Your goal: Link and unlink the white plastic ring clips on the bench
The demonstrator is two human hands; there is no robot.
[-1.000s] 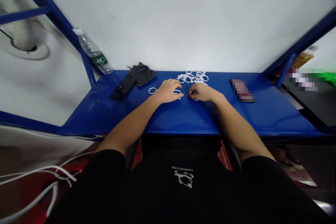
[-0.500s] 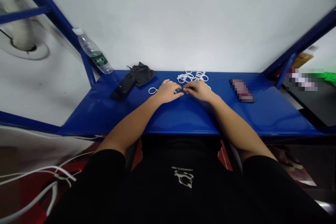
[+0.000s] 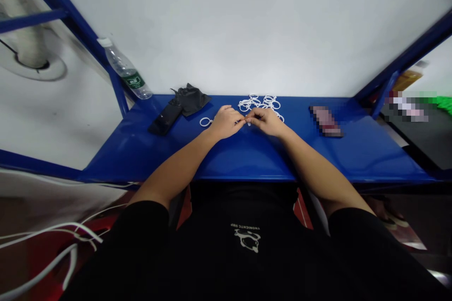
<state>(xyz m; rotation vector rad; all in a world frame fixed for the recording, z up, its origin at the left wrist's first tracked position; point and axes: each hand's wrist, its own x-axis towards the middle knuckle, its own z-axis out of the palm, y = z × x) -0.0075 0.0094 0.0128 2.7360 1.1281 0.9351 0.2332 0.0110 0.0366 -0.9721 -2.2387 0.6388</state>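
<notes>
My left hand [image 3: 226, 122] and my right hand [image 3: 268, 122] meet over the middle of the blue tabletop [image 3: 243, 157], fingertips touching. Thumb and fingers of my right hand pinch a small white piece [image 3: 249, 124], mostly covered by the fingers. The left thumb and forefinger are pressed together at the same spot; what they hold is too small to make out. Just left of my left hand lies a white ring [image 3: 200, 122], partly hidden by the hand. Behind my right hand is a loose pile of several white rings [image 3: 253, 103].
A black phone [image 3: 165, 118] and a crumpled black bag [image 3: 192, 99] lie at the left. A clear plastic bottle [image 3: 122, 67] leans near the blue frame. On the right is a blurred-out, phone-shaped object [image 3: 325, 121]. A white wall [image 3: 243, 33] rises behind the table.
My fingertips have closed the small gap between the two hands and now touch. The right hand has shifted slightly left, showing more of the ring behind it.
</notes>
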